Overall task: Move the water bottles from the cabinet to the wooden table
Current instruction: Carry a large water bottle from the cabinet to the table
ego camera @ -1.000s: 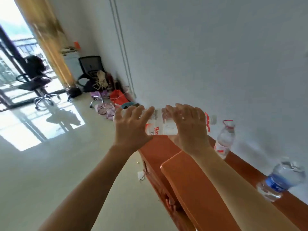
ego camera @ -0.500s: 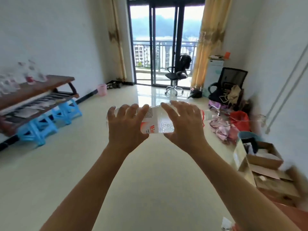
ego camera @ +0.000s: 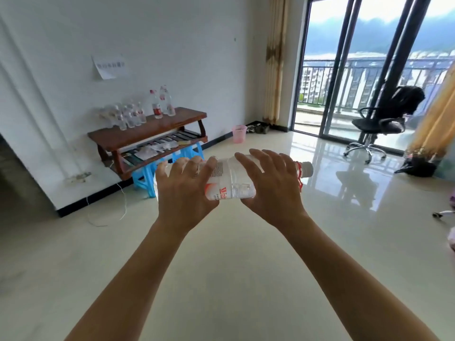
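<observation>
Both hands are holding a clear water bottle (ego camera: pixel 231 183) sideways in the air, its white cap pointing right. The left hand (ego camera: pixel 183 190) is curling its fingers over the base end; the right hand (ego camera: pixel 273 185) is wrapping the shoulder end, just short of the cap.

A broad run of pale glossy floor (ego camera: pixel 234 254) is stretching between the hands and the wooden table (ego camera: pixel 147 130), which is standing against the white wall at the left, well apart from the carried bottle. A white cord (ego camera: pixel 123 205) is trailing on the floor near the table's front left corner, and a pink bin (ego camera: pixel 238 134) is sitting by the wall beyond its right end.

Small bottles (ego camera: pixel 128 116) are crowding the back left of the tabletop, with two taller bottles (ego camera: pixel 162 104) just beside them; bare wood is showing along the front edge and right end. The table appears to be resting on blue stools (ego camera: pixel 145 174), though the view there is partly blocked.

A black office chair (ego camera: pixel 379 124) is standing before the glass doors (ego camera: pixel 344 70) at the right
</observation>
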